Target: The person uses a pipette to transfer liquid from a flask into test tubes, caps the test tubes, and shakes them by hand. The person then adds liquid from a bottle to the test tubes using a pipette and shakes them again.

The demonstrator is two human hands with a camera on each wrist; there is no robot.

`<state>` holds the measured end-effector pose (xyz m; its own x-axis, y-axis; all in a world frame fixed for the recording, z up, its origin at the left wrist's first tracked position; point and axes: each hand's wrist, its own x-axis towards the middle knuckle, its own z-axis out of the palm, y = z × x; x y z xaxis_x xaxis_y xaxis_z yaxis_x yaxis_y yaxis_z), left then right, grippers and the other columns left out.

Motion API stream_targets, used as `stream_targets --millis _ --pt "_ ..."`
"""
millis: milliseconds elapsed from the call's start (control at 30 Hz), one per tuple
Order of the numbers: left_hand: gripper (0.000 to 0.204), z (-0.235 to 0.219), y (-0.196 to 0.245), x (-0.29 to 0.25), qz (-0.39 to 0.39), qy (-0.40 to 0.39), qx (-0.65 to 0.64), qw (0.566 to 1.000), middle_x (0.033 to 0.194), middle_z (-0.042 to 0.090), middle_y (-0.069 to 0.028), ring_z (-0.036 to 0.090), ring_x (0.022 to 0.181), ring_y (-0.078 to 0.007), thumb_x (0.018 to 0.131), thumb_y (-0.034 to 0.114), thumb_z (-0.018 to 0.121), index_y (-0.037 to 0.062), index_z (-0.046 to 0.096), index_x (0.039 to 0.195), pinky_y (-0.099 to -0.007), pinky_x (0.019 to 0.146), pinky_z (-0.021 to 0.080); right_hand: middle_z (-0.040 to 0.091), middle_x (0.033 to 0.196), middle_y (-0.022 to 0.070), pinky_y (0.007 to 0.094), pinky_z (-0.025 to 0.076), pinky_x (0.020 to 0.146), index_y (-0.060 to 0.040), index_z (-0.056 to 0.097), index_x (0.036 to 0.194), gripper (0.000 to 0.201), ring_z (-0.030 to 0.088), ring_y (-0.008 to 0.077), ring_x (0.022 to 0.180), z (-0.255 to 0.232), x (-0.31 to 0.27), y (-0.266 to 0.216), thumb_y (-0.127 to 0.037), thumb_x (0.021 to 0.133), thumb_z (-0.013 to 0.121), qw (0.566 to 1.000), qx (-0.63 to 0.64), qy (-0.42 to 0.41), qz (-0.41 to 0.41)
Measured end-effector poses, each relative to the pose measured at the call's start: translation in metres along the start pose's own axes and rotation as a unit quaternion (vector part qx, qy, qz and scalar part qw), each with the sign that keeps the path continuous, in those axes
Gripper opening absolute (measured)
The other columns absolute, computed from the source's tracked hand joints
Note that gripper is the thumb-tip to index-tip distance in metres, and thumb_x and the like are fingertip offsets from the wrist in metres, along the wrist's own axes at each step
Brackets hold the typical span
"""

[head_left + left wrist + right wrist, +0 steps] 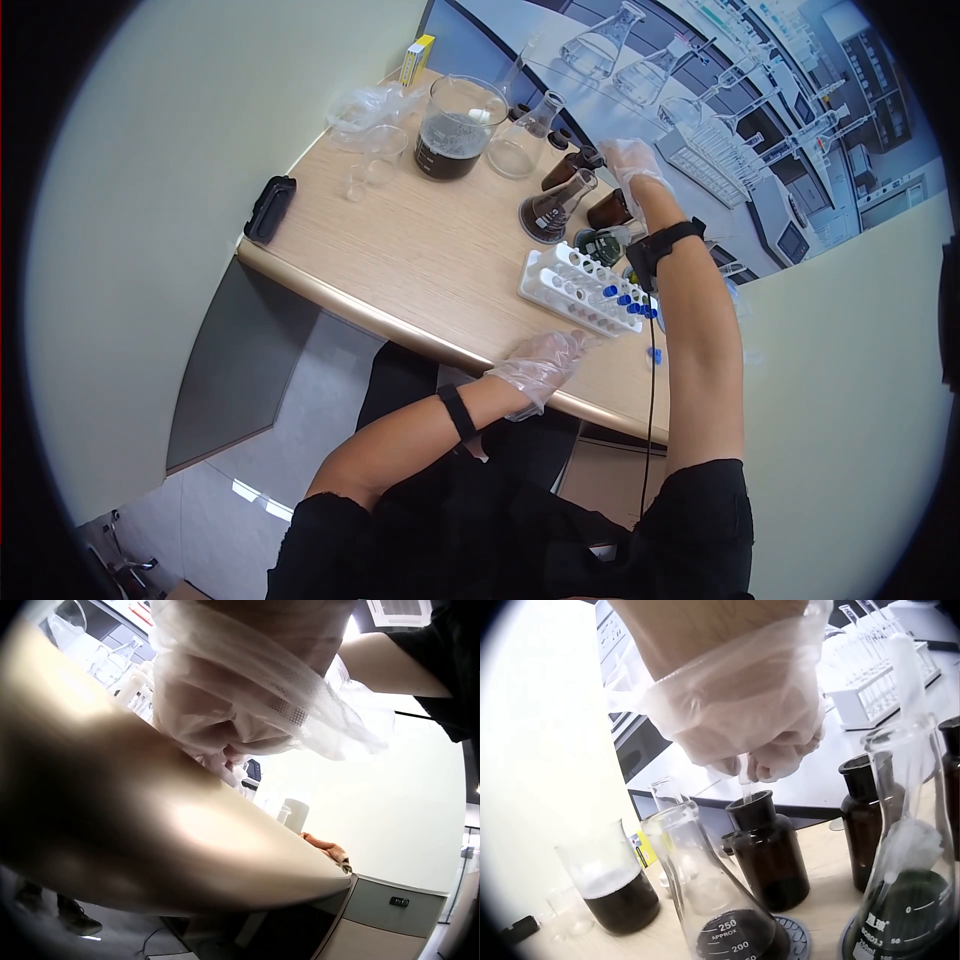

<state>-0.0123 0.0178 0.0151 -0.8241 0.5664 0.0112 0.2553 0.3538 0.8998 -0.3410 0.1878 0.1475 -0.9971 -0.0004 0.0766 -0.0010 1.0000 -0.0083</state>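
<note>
My right hand, in a clear plastic glove, pinches a thin clear tube. The tube's lower end goes into the neck of a brown glass bottle. A conical flask with dark liquid stands just before that bottle. Beside it, another flask holds dark green liquid, with a whitish translucent item inside. My left hand, gloved too, lies at the table's front edge with its fingers loosely bent and nothing visible in them. Near its fingertips stands a white test tube rack with several blue-capped tubes.
A large beaker of dark liquid and an empty conical flask stand farther back. Small clear dishes, a crumpled plastic bag and a yellow box are at the left. A black case sits at the left edge.
</note>
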Motion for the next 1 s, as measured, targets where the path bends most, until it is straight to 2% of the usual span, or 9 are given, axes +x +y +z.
stream_targets --millis 133,233,333,533,700,833,900,933,1000 --pt "0.034 0.008 -0.008 0.003 0.012 0.002 0.006 1.000 0.101 0.071 -0.0241 0.069 0.094 -0.0434 0.109 0.032 0.048 0.0052 0.061 0.125 -0.0517 0.084 0.054 0.072 0.116 0.0291 0.0491 0.051 0.098 -0.0027 0.077 0.110 0.048 0.066 0.0484 0.114 -0.029 -0.031 -0.021 -0.043 0.090 0.060 0.999 -0.035 -0.007 -0.040" --pt "0.034 0.012 -0.011 0.006 0.004 0.006 0.006 1.000 0.101 0.071 -0.0238 0.069 0.095 -0.0430 0.109 0.032 0.049 0.0067 0.062 0.127 -0.0516 0.085 0.054 0.071 0.121 0.0278 0.0501 0.052 0.099 -0.0038 0.076 0.113 0.047 0.067 0.0475 0.113 -0.038 -0.028 -0.009 -0.042 0.093 0.059 1.000 0.002 0.000 0.003" --pt "0.033 0.012 -0.009 0.005 -0.008 0.003 0.015 1.000 0.102 0.072 -0.0238 0.069 0.095 -0.0429 0.108 0.032 0.050 0.0088 0.062 0.129 -0.0515 0.085 0.054 0.071 0.120 0.0267 0.0500 0.052 0.100 -0.0031 0.077 0.111 0.047 0.067 0.0468 0.114 -0.051 -0.039 0.001 -0.043 0.094 0.058 0.994 -0.065 0.047 -0.079" --pt "0.032 0.033 -0.030 0.017 0.039 0.058 0.027 0.997 0.097 0.073 -0.0236 0.070 0.093 -0.0438 0.105 0.028 0.055 0.0110 0.064 0.130 -0.0531 0.081 0.054 0.072 0.114 0.0282 0.0485 0.051 0.097 -0.0007 0.077 0.106 0.049 0.066 0.0453 0.117 -0.058 -0.053 0.033 -0.044 0.088 0.065 0.988 0.110 0.099 0.045" --pt "0.030 0.027 -0.026 0.016 0.072 0.076 0.037 0.994 0.097 0.073 -0.0231 0.070 0.092 -0.0432 0.104 0.027 0.056 0.0110 0.065 0.128 -0.0528 0.080 0.054 0.074 0.091 0.0160 0.0383 0.054 0.082 -0.0006 0.076 0.106 0.039 0.070 0.0287 0.087 -0.085 -0.102 0.034 -0.033 0.084 0.071 0.957 0.263 0.066 0.103" --pt "0.028 0.025 -0.020 0.013 0.048 0.068 -0.010 0.996 0.099 0.072 -0.0231 0.069 0.093 -0.0436 0.104 0.029 0.056 0.0101 0.066 0.123 -0.0515 0.081 0.053 0.071 0.087 0.0103 0.0350 0.053 0.077 -0.0032 0.075 0.108 0.039 0.066 0.0218 0.080 -0.107 -0.158 0.040 -0.033 0.083 0.072 0.947 0.286 0.112 0.093" --pt "0.018 0.026 -0.018 0.016 0.020 0.068 -0.008 0.997 0.086 0.070 -0.0149 0.069 0.078 -0.0319 0.103 0.022 0.056 0.0089 0.066 0.112 -0.0428 0.073 0.052 0.072 0.092 0.0114 0.0364 0.052 0.079 -0.0025 0.075 0.110 0.044 0.067 0.0224 0.084 -0.128 -0.208 0.034 -0.038 0.085 0.072 0.925 0.342 0.128 0.105" --pt "0.018 0.027 -0.019 0.016 0.024 0.065 -0.007 0.998 0.086 0.070 -0.0149 0.069 0.078 -0.0319 0.103 0.022 0.056 0.0089 0.066 0.112 -0.0428 0.073 0.052 0.072 0.092 0.0114 0.0364 0.052 0.079 -0.0025 0.075 0.110 0.044 0.067 0.0224 0.084 -0.131 -0.228 0.038 -0.038 0.085 0.072 0.924 0.342 0.132 0.107" --pt "0.008 0.029 -0.023 0.015 0.011 0.032 -0.203 0.979 0.075 0.056 -0.0002 0.055 0.067 -0.0129 0.101 0.013 0.055 0.0098 0.062 0.101 -0.0319 0.063 0.045 0.071 0.095 0.0103 0.0362 0.051 0.080 -0.0010 0.074 0.112 0.048 0.066 0.0212 0.086 -0.133 -0.267 0.048 -0.044 0.090 0.070 0.936 0.272 0.217 0.051"
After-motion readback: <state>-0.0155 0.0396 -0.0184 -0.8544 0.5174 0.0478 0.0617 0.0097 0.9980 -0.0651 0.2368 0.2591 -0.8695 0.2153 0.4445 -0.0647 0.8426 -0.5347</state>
